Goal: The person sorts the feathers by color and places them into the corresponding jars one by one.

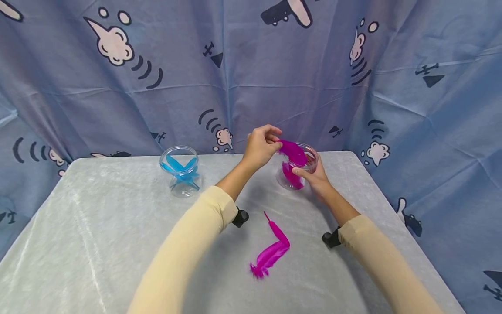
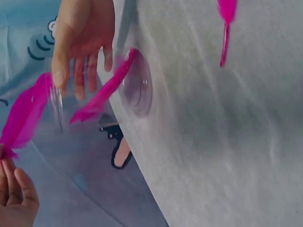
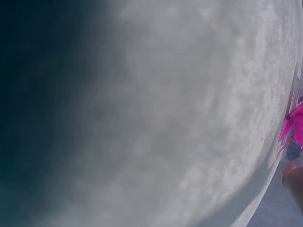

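Observation:
My left hand (image 1: pixel 262 146) pinches one end of a magenta feather (image 1: pixel 293 152) and holds it over the mouth of a clear jar (image 1: pixel 283 181). That feather (image 2: pixel 26 113) hangs beside the jar's rim in the left wrist view. My right hand (image 1: pixel 318 178) grips the same jar from the right side. Inside it lies another magenta feather (image 1: pixel 291 175), slanting toward the base. A third, bent magenta feather (image 1: pixel 270 253) rests on the table between my forearms. The right wrist view catches only some magenta feather (image 3: pixel 298 125) and a fingertip (image 3: pixel 293 178) at its edge.
To the left, near the table's back edge, stands a second clear jar (image 1: pixel 184 192) with several blue feathers (image 1: pixel 182 168) in it. A pale cloth covers the table (image 1: pixel 98 244). Behind it hangs a blue patterned curtain (image 1: pixel 251 65).

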The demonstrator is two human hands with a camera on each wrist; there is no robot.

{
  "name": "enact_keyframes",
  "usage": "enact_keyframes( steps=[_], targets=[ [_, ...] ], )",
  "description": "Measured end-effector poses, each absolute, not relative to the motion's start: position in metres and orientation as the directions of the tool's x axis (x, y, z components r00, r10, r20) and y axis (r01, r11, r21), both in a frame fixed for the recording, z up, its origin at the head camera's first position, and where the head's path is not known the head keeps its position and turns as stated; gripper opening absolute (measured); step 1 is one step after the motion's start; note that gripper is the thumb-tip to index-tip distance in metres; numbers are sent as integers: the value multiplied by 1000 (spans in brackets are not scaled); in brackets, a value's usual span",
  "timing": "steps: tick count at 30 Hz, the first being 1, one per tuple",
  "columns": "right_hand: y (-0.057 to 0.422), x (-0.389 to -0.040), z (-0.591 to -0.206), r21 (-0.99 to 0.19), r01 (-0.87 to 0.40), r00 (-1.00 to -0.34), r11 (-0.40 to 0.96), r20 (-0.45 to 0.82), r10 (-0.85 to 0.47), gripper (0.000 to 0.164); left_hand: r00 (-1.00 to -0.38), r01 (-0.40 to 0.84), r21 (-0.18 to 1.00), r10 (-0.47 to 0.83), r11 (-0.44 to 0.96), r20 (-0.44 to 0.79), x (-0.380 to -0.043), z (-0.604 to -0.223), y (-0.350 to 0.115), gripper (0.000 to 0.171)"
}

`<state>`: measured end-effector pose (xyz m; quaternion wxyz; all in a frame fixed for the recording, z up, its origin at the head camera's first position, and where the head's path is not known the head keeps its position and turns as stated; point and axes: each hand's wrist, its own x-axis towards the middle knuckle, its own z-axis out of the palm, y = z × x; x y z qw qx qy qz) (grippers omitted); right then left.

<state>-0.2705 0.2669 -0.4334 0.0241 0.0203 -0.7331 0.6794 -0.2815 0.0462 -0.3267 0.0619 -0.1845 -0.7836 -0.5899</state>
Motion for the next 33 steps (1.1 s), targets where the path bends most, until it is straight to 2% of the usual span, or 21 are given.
enact_keyframes(
  steps=[9, 15, 33],
  targets=[
    [268, -270, -434, -995, -66, -998, 81, 66, 0, 82, -942, 336, 870, 147, 361, 302, -279, -331, 67, 15],
    [269, -269, -433, -995, -47, -999, 91, 46, -3, 84, -944, 328, 856, 154, 400, 291, -278, -333, 75, 14],
    [268, -269, -435, -995, -85, -996, 61, 84, -20, 83, -888, 411, 849, 357, 332, 290, -272, -346, 89, 10]
  ],
)
